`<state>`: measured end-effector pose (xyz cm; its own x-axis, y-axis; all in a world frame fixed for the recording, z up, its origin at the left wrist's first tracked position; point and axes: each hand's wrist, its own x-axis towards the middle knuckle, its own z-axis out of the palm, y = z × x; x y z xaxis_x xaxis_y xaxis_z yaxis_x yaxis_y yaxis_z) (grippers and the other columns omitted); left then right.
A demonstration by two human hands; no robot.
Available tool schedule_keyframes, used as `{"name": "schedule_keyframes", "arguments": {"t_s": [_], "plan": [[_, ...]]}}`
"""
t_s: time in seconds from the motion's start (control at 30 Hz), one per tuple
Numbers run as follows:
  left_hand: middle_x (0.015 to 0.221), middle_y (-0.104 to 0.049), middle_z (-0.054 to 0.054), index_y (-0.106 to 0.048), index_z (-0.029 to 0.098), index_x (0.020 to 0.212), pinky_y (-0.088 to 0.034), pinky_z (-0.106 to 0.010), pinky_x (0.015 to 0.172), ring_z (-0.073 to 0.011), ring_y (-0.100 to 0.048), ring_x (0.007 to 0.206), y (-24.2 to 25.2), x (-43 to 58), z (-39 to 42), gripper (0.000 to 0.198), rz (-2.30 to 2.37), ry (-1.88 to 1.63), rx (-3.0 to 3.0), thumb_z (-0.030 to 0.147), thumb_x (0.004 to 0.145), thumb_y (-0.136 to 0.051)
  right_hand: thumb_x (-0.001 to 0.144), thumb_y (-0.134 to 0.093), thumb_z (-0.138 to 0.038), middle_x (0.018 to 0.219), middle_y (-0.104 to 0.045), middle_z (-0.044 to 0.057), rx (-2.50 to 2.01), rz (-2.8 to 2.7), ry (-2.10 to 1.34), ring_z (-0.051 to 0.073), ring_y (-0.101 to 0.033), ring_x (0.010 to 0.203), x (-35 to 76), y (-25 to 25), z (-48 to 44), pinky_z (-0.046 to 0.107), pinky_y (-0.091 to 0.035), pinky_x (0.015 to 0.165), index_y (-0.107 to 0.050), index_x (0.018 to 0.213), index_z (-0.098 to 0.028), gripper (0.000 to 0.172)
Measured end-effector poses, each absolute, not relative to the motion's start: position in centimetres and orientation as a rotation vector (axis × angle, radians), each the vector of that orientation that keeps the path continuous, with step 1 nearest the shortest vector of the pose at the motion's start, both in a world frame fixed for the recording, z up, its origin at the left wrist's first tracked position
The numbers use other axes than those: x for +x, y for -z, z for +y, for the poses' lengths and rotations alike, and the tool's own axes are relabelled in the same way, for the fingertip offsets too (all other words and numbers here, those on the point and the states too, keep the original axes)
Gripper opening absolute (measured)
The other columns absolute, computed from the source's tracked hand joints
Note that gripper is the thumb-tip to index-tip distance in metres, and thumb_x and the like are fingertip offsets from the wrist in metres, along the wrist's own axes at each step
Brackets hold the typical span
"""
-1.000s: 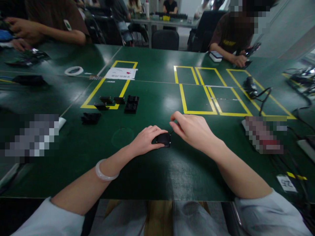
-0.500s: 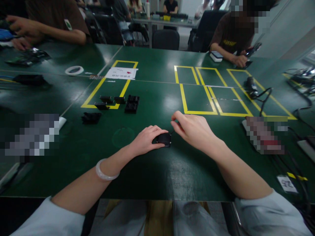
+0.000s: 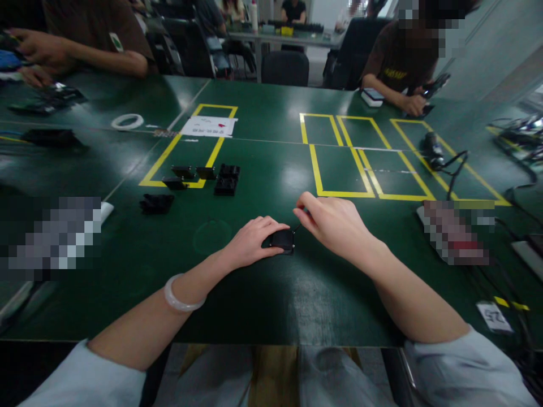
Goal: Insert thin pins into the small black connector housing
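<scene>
Between its thumb and fingers, my left hand [image 3: 251, 242] grips a small black rectangular block [image 3: 283, 241] on the green table [image 3: 254, 305]. Small shiny spots show at the block's right corners. My right hand [image 3: 328, 217] is just to the right, thumb and index finger pinched around a thin dark rod [image 3: 297, 228]. The rod slants down to the block's upper right corner; its kind is too small to make out. Further left stand several black plates [image 3: 183, 171], a black blocky piece [image 3: 227, 180] and a black angular piece [image 3: 156, 203].
Yellow tape outlines [image 3: 345, 194] mark the table. A paper label [image 3: 210, 126] and a white tape roll [image 3: 127, 121] lie farther back. Blurred-out devices sit at left [image 3: 59, 234] and right [image 3: 456, 234]. A black cabled device [image 3: 432, 151] is at right. Co-workers sit across the table.
Almost nothing has moved. My right hand's fingertips have shifted very slightly to the left; my left hand keeps the block in the same spot.
</scene>
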<state>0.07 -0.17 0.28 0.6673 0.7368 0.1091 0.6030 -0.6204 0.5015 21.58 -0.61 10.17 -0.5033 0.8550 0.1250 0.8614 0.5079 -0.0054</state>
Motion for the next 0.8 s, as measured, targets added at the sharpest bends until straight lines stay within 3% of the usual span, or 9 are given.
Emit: {"name": "schedule_keyframes", "arguments": {"t_s": [0.23, 0.47, 0.8], "plan": [[0.116, -0.060, -0.007, -0.053, 0.025, 0.132, -0.041, -0.037, 0.090, -0.0241, -0.053, 0.105, -0.40, 0.08, -0.16, 0.046, 1.047, -0.422, 2.455, 0.045, 0.091, -0.059, 0.097, -0.031, -0.028, 0.077, -0.070, 0.002, -1.472, -2.589, 0.082, 0.015, -0.063, 0.065, 21.61, -9.79, -0.56, 0.026, -0.026, 0.056, -0.052, 0.114, -0.018, 0.029], [0.116, -0.060, -0.007, -0.052, 0.024, 0.132, -0.040, -0.038, 0.091, -0.0242, -0.054, 0.105, -0.26, 0.03, -0.18, 0.047, 1.038, -0.440, 2.459, 0.046, 0.091, -0.059, 0.100, -0.029, -0.041, 0.079, -0.071, 0.005, -1.516, -2.646, 0.108, 0.017, -0.064, 0.069, 21.68, -10.20, -0.54, 0.027, -0.024, 0.056, -0.057, 0.098, -0.018, 0.036], [0.116, -0.060, -0.007, -0.052, 0.026, 0.132, -0.041, -0.038, 0.091, -0.0250, -0.054, 0.106, -0.31, 0.06, -0.10, 0.047, 1.044, -0.432, 2.452, 0.045, 0.091, -0.060, 0.098, -0.030, -0.029, 0.079, -0.071, 0.004, -1.510, -2.636, 0.062, 0.015, -0.063, 0.066, 21.61, -10.31, -0.65, 0.027, -0.024, 0.056, -0.055, 0.108, -0.018, 0.029]]}}
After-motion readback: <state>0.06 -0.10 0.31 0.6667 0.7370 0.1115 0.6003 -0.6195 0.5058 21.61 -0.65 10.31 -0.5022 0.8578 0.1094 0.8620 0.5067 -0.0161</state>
